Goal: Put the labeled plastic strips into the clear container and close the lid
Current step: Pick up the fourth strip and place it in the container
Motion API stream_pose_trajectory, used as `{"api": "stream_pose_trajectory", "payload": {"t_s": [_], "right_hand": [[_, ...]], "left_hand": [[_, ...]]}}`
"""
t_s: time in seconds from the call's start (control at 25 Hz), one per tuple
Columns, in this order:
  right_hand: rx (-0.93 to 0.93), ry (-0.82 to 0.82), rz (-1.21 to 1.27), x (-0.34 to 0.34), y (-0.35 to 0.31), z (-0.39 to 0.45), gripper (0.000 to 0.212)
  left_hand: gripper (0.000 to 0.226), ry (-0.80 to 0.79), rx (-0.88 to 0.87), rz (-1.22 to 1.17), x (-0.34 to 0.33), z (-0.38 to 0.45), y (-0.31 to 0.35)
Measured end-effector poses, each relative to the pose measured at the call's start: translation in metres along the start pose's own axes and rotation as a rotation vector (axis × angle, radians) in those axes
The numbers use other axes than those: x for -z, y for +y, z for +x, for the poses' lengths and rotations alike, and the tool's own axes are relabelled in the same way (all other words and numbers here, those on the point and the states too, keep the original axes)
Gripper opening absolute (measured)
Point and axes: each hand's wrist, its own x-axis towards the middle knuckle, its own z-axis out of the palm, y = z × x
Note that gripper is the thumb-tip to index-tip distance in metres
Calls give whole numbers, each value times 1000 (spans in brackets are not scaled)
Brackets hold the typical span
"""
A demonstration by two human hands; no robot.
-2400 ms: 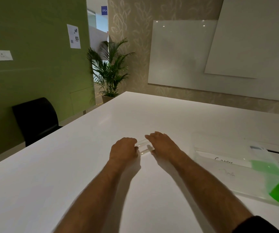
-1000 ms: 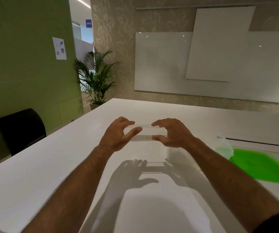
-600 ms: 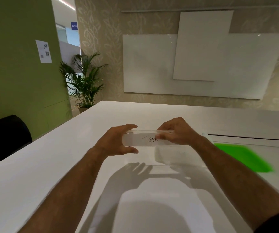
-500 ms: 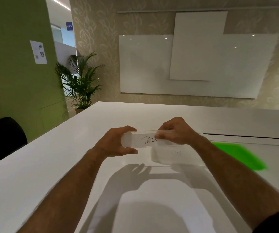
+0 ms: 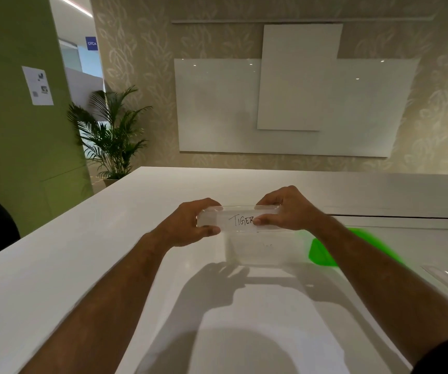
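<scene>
Two hands, one labeled strip (image 5: 240,220), one clear container (image 5: 260,249), one green lid (image 5: 322,256), one table (image 5: 82,252)

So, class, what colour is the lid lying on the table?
Bright green lid, seen in the head view.

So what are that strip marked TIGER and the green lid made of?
The strip looks like clear, glossy plastic: the table shows through it and its edges catch light. The green lid seems translucent, smooth plastic, though motion blur leaves its finish uncertain.

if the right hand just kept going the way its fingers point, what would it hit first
The right hand points left along the strip, so probably the left hand gripping the other end; depth is unclear.
</scene>
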Motion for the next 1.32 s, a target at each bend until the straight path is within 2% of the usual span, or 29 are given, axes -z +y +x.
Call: {"api": "stream_pose_trajectory", "payload": {"t_s": [0.24, 0.48, 0.84, 1.12, 1.2, 1.32], "right_hand": [[-89, -101, -124, 21, 23, 3, 42], [-161, -238, -225, 25, 51, 2, 29], [-196, -395, -361, 9, 69, 7, 24], [-224, -490, -343, -8, 74, 10, 20], [-247, -502, -318, -11, 75, 11, 27], [-265, -502, -277, -12, 77, 12, 29]], "left_hand": [[38, -13, 41, 162, -19, 42, 15], [31, -111, 59, 323, -42, 74, 16], [32, -216, 189, 398, -56, 97, 7], [24, -378, 209, 535, -68, 101, 7], [17, -408, 207, 574, -69, 106, 8], [20, -433, 235, 565, -70, 111, 8]]}}
